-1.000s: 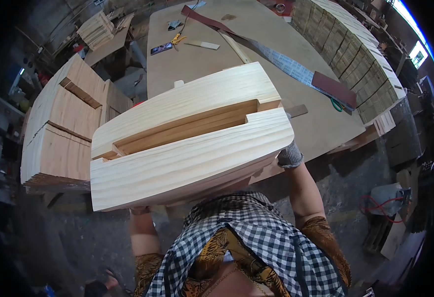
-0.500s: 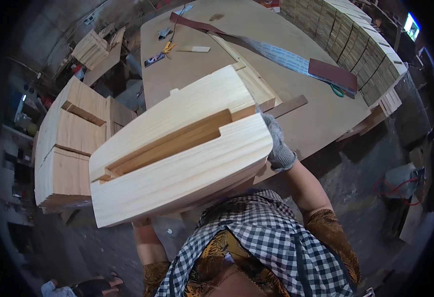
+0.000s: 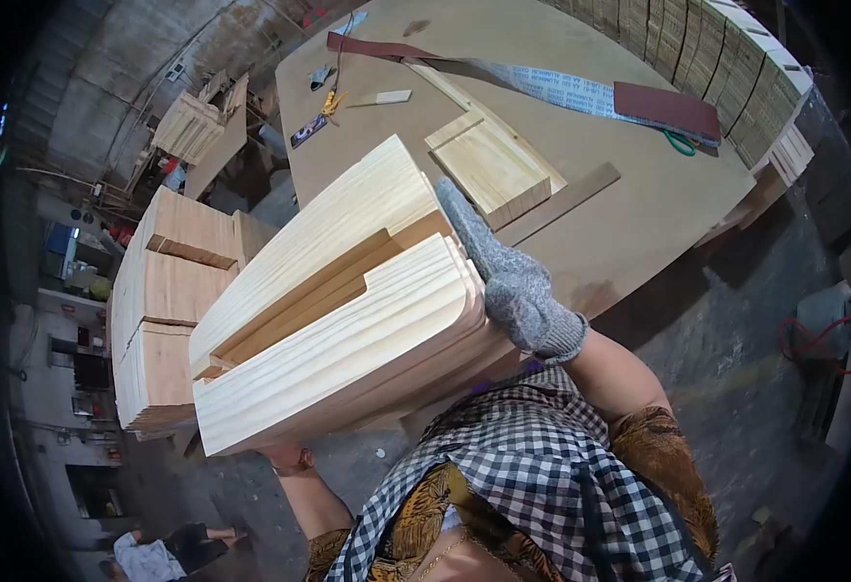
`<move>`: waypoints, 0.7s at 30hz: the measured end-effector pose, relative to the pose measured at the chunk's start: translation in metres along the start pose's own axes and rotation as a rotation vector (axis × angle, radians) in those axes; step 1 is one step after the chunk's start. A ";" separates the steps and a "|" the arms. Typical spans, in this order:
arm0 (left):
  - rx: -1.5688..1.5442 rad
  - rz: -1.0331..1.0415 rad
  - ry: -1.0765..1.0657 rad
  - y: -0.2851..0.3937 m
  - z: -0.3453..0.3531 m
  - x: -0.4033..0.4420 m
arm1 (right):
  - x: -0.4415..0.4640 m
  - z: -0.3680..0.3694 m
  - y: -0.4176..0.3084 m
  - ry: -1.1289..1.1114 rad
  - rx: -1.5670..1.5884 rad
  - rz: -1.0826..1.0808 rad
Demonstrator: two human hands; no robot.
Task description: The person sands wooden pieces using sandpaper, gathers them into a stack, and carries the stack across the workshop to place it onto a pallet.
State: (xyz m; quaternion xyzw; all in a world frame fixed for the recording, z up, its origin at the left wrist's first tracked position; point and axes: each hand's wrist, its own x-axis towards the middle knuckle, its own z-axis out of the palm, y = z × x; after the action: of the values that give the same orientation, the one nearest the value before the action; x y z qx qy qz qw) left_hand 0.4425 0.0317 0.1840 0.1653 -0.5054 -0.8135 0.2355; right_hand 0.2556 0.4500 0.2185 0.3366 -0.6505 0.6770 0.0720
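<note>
A stack of pale wooden boards (image 3: 348, 359) with rounded corners and a long notched slot is held up in front of my checked apron, tilted with its right end higher. My right hand (image 3: 508, 281), in a grey knitted glove, presses along the stack's right end, its fingers pointing up and away. Under the lower left end is my left hand (image 3: 288, 456); only the part by the wrist shows, and the boards hide its fingers. A shorter wooden block (image 3: 493, 170) lies on the table just beyond my right hand.
The large table (image 3: 639, 213) carries a sanding belt (image 3: 552, 87), green-handled scissors (image 3: 681, 143), a phone (image 3: 309, 131), yellow-handled pliers (image 3: 332, 103) and wood strips. Notched boards (image 3: 178, 291) are stacked at left, more boards (image 3: 707, 58) at back right. A person (image 3: 168, 555) is at lower left.
The held boards have swung, their right end moving left and towards my body. My right hand has come into fuller view, and the wooden block on the table is now uncovered.
</note>
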 end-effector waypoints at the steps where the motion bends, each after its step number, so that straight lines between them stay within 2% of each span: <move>1: 0.011 -0.005 0.004 0.002 -0.001 -0.002 | -0.002 0.000 0.000 -0.005 -0.004 0.031; 6: 0.037 -0.035 0.021 0.002 -0.004 -0.005 | -0.005 0.000 -0.004 0.004 -0.091 0.115; 9: 0.045 -0.057 0.017 -0.002 -0.004 -0.003 | 0.000 -0.014 -0.008 -0.013 0.059 0.122; 10: 0.047 -0.066 0.017 -0.004 -0.003 -0.002 | 0.000 -0.024 -0.004 0.001 0.131 0.043; 12: 0.055 -0.088 0.022 -0.010 -0.003 0.001 | 0.009 -0.034 0.017 0.071 0.120 0.143; 16: 0.065 -0.141 0.014 -0.022 0.000 0.008 | 0.009 -0.031 0.045 -0.049 -0.071 0.266; 19: 0.074 -0.173 0.024 -0.028 -0.001 0.008 | 0.001 -0.008 0.048 -0.043 -0.282 0.225; 21: 0.085 -0.198 0.033 -0.032 -0.002 0.008 | -0.003 -0.011 0.049 -0.064 -0.166 0.179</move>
State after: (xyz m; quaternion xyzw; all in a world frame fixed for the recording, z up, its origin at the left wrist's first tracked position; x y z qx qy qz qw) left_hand 0.4296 0.0377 0.1537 0.2375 -0.5167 -0.8078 0.1552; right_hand 0.2275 0.4542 0.1776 0.2915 -0.7336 0.6136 0.0182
